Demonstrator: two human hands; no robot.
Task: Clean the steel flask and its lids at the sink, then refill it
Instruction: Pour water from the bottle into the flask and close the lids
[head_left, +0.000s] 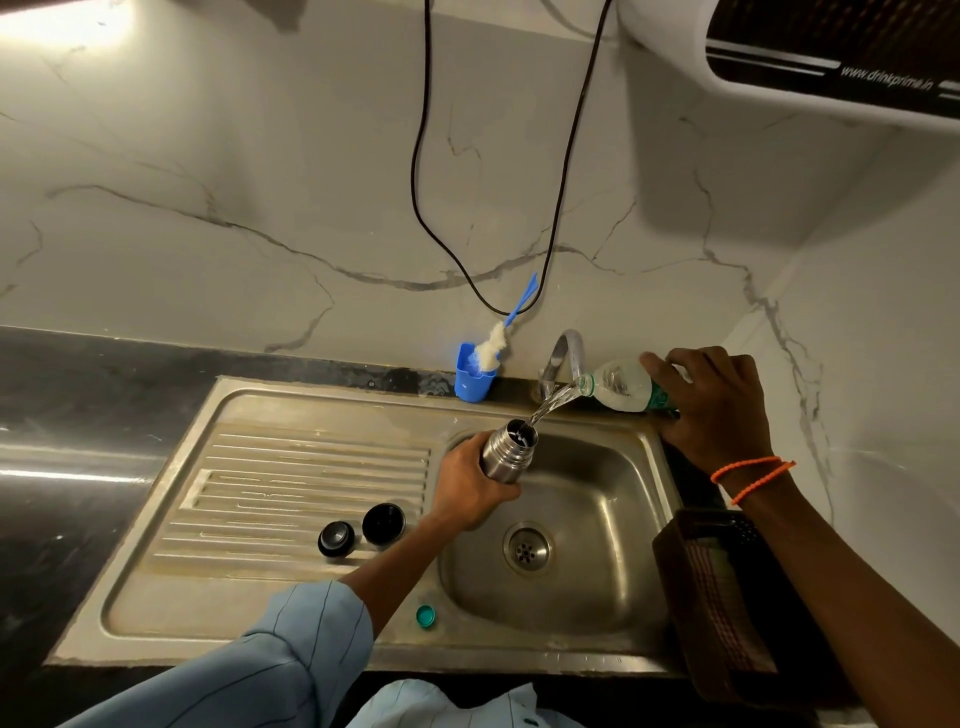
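A: Head view: we're refilling. Our left hand wraps the flask, held over the sink; our right hand grips the bottle, tipped so water pours into the flask's mouth.

B: Both lids lie left of the sink basin. Next, probably, we level the bottle before overflow, then cap.

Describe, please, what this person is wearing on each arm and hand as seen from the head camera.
The left arm wears a light blue sleeve with thin dark pinstripes, pushed up toward the elbow. The right wrist carries two orange thread bands; no sleeve shows there. Both the left hand and right hand are bare, without gloves.
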